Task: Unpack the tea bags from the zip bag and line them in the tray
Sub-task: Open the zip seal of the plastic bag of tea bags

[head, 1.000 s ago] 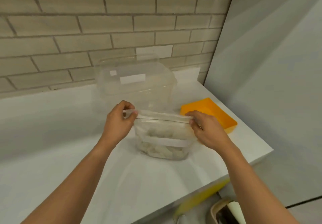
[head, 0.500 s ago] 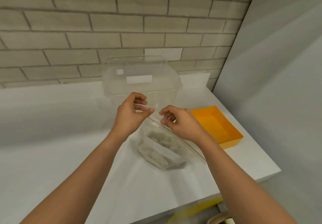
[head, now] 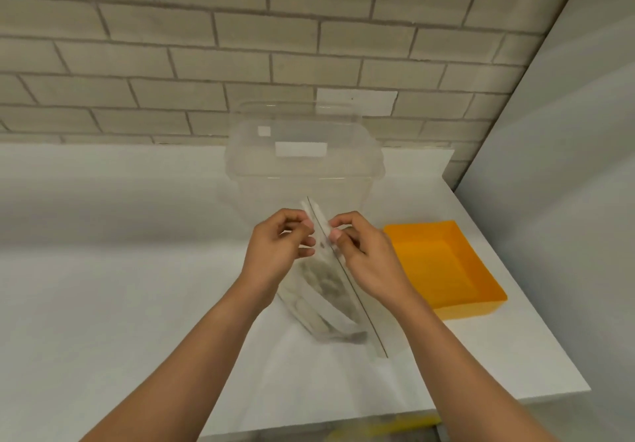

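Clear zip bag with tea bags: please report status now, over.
Left hand and right hand both pinch the clear plastic zip bag at its top strip. Tea bags inside. Orange plastic tray holds nothing. Nothing in the way.

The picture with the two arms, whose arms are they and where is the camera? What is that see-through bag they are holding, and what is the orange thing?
No machine here: the arms are a person's. The camera sits on the person's head and looks down, so you see the hands as the person does. The left hand and the right hand both pinch the top edge of a clear zip bag, held over a white counter. Pale tea bags show blurrily inside it. I cannot tell whether the zip is open. To the right lies an orange tray with nothing in it. Behind the hands stands a big clear plastic box in front of a brick wall.
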`<state>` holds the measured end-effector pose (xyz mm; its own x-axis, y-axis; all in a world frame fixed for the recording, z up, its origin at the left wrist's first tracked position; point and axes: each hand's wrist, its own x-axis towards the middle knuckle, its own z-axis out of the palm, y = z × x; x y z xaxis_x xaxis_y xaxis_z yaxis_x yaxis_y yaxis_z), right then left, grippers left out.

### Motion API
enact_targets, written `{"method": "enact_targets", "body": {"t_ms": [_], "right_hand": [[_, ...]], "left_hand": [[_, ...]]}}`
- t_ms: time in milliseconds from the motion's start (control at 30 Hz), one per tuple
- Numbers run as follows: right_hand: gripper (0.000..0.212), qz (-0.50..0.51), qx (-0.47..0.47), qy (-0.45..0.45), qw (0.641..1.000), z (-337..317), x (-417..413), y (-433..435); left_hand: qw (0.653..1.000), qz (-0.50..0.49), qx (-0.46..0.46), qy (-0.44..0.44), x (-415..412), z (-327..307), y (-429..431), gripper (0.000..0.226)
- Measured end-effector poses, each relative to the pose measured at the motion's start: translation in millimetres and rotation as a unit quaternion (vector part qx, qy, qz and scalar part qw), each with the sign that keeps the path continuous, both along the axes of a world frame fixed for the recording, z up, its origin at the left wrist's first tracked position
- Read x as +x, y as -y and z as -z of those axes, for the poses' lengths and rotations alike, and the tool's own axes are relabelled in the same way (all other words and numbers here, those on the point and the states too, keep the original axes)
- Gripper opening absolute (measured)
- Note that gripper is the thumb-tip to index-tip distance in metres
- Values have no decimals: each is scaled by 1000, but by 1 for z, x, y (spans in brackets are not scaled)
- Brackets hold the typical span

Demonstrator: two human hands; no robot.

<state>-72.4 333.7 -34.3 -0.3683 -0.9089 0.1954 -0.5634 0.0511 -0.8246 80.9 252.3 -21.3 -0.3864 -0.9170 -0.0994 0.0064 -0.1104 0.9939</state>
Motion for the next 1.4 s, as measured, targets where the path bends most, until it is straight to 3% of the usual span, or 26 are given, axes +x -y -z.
{"method": "enact_targets", "body": {"t_ms": [133, 233, 300, 467, 667, 867, 1400], "right_hand": [[18, -39, 39, -40, 998, -1, -4, 3], [28, -12, -2, -79, 997, -9, -2, 5], [30, 10, -30, -43, 999, -18, -1, 6], [23, -16, -7, 17, 1000, -28, -6, 5], [11, -15, 16, -56, 998, -30, -15, -3], [20, -8, 19, -93, 995, -37, -6, -7], [15, 6, 15, -94, 995, -31, -8, 7]], "left_hand": [[999, -10, -15, 33, -2, -1, 0, 12], [998, -9, -39, 44, -3, -2, -1, 4], [998, 5, -57, 38, -3, -5, -1, 4], [994, 63, -84, 34, 0, -9, 2, 8], [987, 100, -102, 73, -2, -13, -1, 12], [990, 45, -114, 68, -17, -20, -8, 8], [983, 64, -99, 139, -11, -33, 12, 14]]}}
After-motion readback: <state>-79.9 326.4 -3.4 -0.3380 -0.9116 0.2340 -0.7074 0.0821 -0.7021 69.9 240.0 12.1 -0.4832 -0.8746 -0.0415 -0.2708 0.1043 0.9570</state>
